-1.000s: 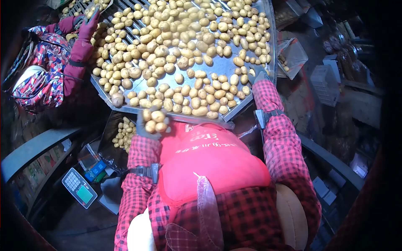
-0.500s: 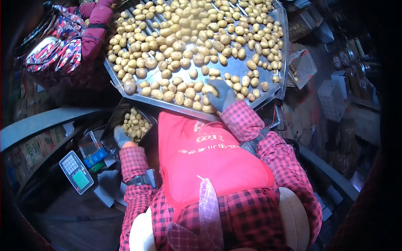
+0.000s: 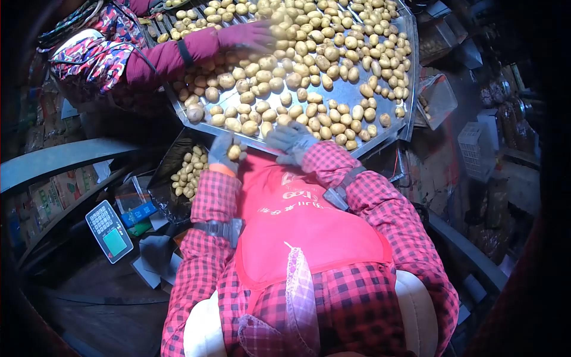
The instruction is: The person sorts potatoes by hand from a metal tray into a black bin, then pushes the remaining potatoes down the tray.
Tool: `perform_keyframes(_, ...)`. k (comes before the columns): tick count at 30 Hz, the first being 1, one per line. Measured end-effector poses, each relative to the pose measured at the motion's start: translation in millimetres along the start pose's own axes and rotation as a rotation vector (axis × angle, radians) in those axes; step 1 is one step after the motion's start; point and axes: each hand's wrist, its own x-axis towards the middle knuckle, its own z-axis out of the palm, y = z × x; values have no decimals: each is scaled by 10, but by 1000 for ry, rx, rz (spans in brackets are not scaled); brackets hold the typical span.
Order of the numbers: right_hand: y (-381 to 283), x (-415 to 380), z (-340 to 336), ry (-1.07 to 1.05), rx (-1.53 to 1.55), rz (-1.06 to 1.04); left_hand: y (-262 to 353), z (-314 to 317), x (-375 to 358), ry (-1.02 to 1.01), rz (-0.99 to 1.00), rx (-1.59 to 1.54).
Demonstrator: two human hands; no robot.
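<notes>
Potatoes point(image 3: 336, 128): I saw them beyond my right hand point(image 3: 290, 143).
Left hand point(image 3: 220, 152): had left the nearby crate point(image 3: 162, 169), curled round a potato point(image 3: 234, 152).
Right hand: fingers spread.

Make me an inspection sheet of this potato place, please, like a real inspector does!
Surface: metal tray, with bare patches showing.
Job's things: many loose potatoes on it; more in the dark bin.
Clutter: keypad device with a lit screen, beside a blue box.
Hands: gloved left hand holds a potato; gloved right hand at the tray's near edge, cannot tell if it holds anything.
Cables: cannot tell; thin dark lines near the co-worker may be cords.
Surroundings: co-worker's arm reaches over the tray; pale crate at far right.
</notes>
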Motion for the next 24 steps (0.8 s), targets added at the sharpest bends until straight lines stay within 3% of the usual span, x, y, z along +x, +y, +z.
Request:
perform_keyframes(3,265,-263,-196,-41,-45,119,57,-62,478,-66,308,827)
perform_keyframes(4,361,-340,-263,-92,-102,175,88,-87,678,25,590,1492)
perform_keyframes(8,513,-668,-570,-116,-184,420,441,756,335,39,100,1966)
perform_keyframes(9,553,-762,-517,106,-169,481,402,832,379,23,53,1977)
perform_keyframes(12,449,-973,-642,461,-21,696,317,943,375,46,3,1999)
perform_keyframes(13,470,-1034,-560,395,-3,792,249,936,443,77,33,2035)
perform_keyframes(16,214,-633,-583,-463,134,848,294,1085,370,74,-38,2065)
perform_keyframes(18,4,-766,-236,-181,68,490,470,1315,199,19,-187,2072)
perform_keyframes(19,117,-690,181,-151,2,516,524,1415,94,13,-225,2074)
perform_keyframes(22,92,-574,-116,-260,27,609,546,1475,46,13,-270,2072)
perform_keyframes(24,73,-617,-180,-194,91,601,470,1422,108,20,-249,2078)
